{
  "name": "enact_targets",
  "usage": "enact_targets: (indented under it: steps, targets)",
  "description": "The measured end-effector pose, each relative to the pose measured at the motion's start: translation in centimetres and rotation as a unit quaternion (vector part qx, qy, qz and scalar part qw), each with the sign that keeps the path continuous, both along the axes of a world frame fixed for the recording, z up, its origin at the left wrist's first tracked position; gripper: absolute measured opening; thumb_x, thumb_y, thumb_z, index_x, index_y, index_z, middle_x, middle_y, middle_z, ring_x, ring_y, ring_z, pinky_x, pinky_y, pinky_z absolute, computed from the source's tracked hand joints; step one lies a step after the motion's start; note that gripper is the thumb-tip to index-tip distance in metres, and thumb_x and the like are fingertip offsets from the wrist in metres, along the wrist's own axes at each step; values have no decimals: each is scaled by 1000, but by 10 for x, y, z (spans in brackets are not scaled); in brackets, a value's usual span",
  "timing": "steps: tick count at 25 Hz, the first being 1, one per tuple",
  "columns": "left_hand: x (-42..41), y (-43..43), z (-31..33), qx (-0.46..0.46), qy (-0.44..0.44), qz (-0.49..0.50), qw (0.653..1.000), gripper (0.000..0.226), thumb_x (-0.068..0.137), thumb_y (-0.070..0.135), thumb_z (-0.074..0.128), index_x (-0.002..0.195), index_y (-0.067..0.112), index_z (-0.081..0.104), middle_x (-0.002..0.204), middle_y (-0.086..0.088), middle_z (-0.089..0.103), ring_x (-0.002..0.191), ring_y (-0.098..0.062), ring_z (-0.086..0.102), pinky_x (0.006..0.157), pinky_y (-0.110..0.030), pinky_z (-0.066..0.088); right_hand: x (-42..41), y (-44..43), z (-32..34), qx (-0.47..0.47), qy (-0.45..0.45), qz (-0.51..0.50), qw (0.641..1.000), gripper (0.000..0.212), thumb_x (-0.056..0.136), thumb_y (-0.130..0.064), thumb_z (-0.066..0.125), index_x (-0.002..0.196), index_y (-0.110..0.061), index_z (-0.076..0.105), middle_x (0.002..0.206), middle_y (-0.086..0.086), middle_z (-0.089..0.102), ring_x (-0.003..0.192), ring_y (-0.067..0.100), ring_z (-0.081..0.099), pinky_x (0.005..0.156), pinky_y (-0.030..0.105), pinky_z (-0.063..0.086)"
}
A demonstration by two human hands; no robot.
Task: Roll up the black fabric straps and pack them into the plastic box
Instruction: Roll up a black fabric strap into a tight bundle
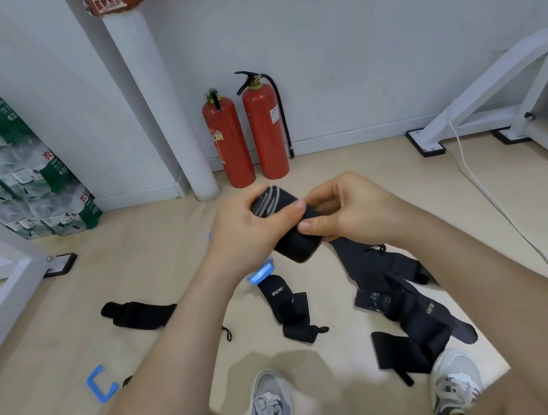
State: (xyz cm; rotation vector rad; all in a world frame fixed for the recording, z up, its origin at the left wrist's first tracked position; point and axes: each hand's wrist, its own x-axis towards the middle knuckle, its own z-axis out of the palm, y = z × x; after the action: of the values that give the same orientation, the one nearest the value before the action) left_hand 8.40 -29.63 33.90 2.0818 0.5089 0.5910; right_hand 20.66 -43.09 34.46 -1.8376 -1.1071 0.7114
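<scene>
Between the two hands, held up off the floor (154,256), is the black strap (296,242), one end wound into a fat roll. The left hand (244,231) curls round the roll with its thumb pressed across the top. The right hand (349,212) pinches the fabric just beside it, thumb on the outer layer. From under the right hand the unwound tail (361,258) droops down to the floor.

The strap looks light, soft and limp, a stretchy weave with no stiffness of its own. The roll would likely spring open if the thumb pressure eased. The safest hold seems to be round the roll's girth with a thumb pinning the free edge, while the other hand keeps the tail taut so each turn lies flat.

Below the right hand lies a heap of loose straps (413,311). Another strap with a logo (292,308) lies below the gap between the wrists, and one more (141,315) lies beyond the left forearm. Just under the left wrist a blue latch (260,272) shows, probably on the plastic box, which is mostly hidden. Beyond the hands stand two fire extinguishers (265,132).
</scene>
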Motion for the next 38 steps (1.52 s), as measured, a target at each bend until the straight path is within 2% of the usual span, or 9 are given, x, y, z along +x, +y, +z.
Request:
enact_targets:
  steps: [3, 7, 10, 15, 19, 21, 25, 31, 38]
  targets:
    - [-10, 10, -42, 169, 266, 28, 949, 38, 80, 63, 61, 88, 28, 50, 78, 9, 59, 78, -17, 60, 65, -34, 46, 13, -11, -26, -173, -230, -19, 957, 14, 95, -22, 59, 89, -22, 72, 87, -2, 74, 85, 18, 69, 81, 31, 55]
    - [-31, 28, -110, -5, 464, -35, 885, 40, 87, 46, 64, 116, 24, 47, 90, 0, 61, 71, -20, 60, 61, -30, 50, 24, -42, -78, -284, -74, 39, 955, 18, 94, -22, 56, 80, -27, 66, 85, -4, 74, 68, 7, 70, 71, 26, 58]
    - [-22, 26, -155, -251, 397, 66, 880, 35, 90, 30, 66, 113, 9, 51, 85, -8, 56, 60, -20, 49, 52, -28, 46, 38, -53, -129, -344, 36, 39, 937, 15, 94, -15, 55, 84, -20, 66, 80, -2, 69, 69, 12, 68, 56, 20, 50]
    - [32, 4, -236, -376, 339, 166, 846, 40, 95, 44, 54, 110, 7, 59, 74, -12, 62, 44, -13, 44, 41, -18, 33, 67, -76, -244, -308, 143, -199, 919, 26, 92, -4, 51, 114, -4, 64, 82, 5, 58, 69, 22, 53, 58, 29, 46]
    - [89, 19, -267, -587, 86, 225, 773, 27, 99, 34, 56, 119, 17, 52, 105, -8, 64, 88, -20, 67, 73, -30, 55, 91, -100, -320, -349, 102, -253, 897, 54, 88, -9, 60, 140, -12, 47, 120, 11, 60, 103, 30, 60, 87, 40, 51]
    - [104, 22, -287, -566, 67, 222, 791, 23, 101, 24, 53, 121, 15, 51, 107, -8, 62, 97, -21, 66, 83, -33, 53, 103, -108, -345, -387, 30, -262, 883, 69, 83, -16, 65, 146, -16, 38, 137, 13, 53, 123, 35, 51, 97, 40, 48]
    - [111, -21, -357, -371, 295, 98, 875, 34, 90, 2, 55, 120, 17, 58, 107, -8, 58, 80, -21, 56, 74, -33, 50, 128, -121, -386, -454, -7, -260, 852, 96, 73, -30, 76, 150, -23, 20, 143, 9, 37, 138, 34, 28, 110, 46, 35]
    - [115, -45, -426, -32, 443, -60, 894, 67, 82, 14, 64, 144, 24, 42, 147, -1, 41, 132, -27, 42, 107, -37, 41, 142, -140, -436, -428, 97, -266, 858, 113, 69, -38, 87, 156, -29, 15, 151, 12, 31, 137, 33, 38, 112, 43, 38]
    - [136, -76, -434, -396, 327, 72, 855, 83, 85, 19, 75, 150, 26, 26, 124, -3, 60, 109, -20, 62, 95, -34, 52, 109, -73, -450, -355, 145, -80, 920, 30, 82, -6, 57, 108, -13, 72, 99, 3, 70, 95, 19, 62, 83, 27, 50]
